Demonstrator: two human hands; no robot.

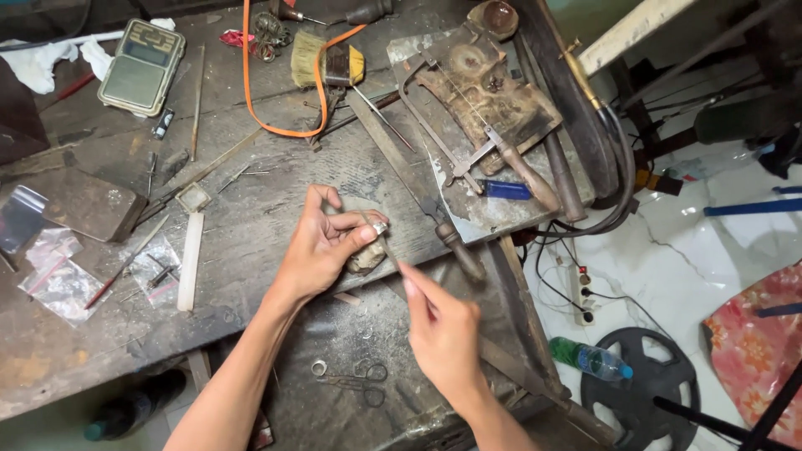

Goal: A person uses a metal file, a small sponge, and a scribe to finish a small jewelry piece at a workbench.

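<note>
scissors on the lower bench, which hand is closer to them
Right. The right hand is just up-right of the scissors; the left hand is farther up, at the bench pin.

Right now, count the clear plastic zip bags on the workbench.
3. One bag lies at the far left edge, a second bag sits just below it, and a third bag lies beside the white stick. Clutter may hide more.

On your worn wooden bench (251, 242) you see a green pocket scale (142, 67) at the far left, an orange strap (267, 125), a yellow brush (326, 63) and a jeweller's saw (468, 138) with a wooden handle. Small plastic bags (58, 271) lie at the left beside a white stick (190, 260). Scissors (359, 380) rest in the lower tray, and a green bottle (589, 359) lies on the floor near a black weight plate (643, 392).
</note>
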